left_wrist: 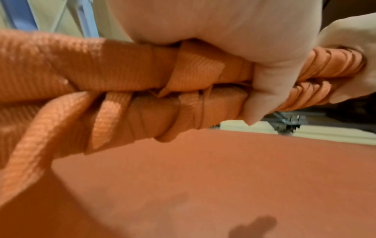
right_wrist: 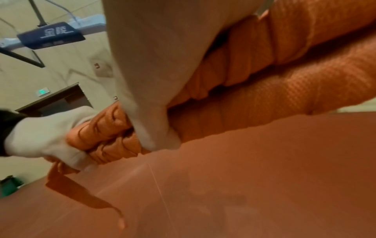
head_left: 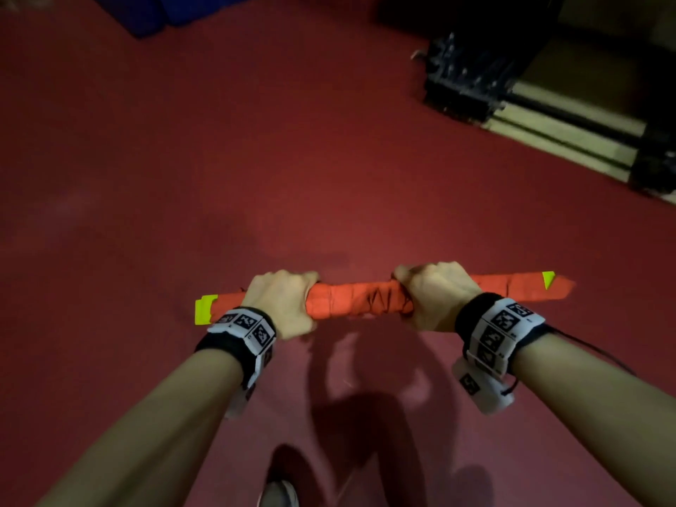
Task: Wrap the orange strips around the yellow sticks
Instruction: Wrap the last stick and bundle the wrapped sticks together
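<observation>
Yellow sticks (head_left: pixel 203 309) lie bundled side by side, held level above the red floor, with yellow showing only at the left end and at a small tip (head_left: pixel 547 279) on the right. Orange strips (head_left: pixel 356 300) are wound around nearly the whole length. My left hand (head_left: pixel 283 303) grips the bundle left of centre, fingers curled over it. My right hand (head_left: pixel 433 292) grips it right of centre. In the left wrist view the orange strips (left_wrist: pixel 142 77) cross in overlapping turns under my left hand (left_wrist: pixel 234 40). In the right wrist view a loose orange strip end (right_wrist: pixel 59 173) hangs below the left hand (right_wrist: pixel 42 138).
A red floor (head_left: pixel 256 159) fills most of the head view. A dark metal frame (head_left: pixel 472 75) on a pale rail stands at the upper right. A blue object (head_left: pixel 153 11) sits at the top left. A shoe (head_left: pixel 278 494) shows at the bottom.
</observation>
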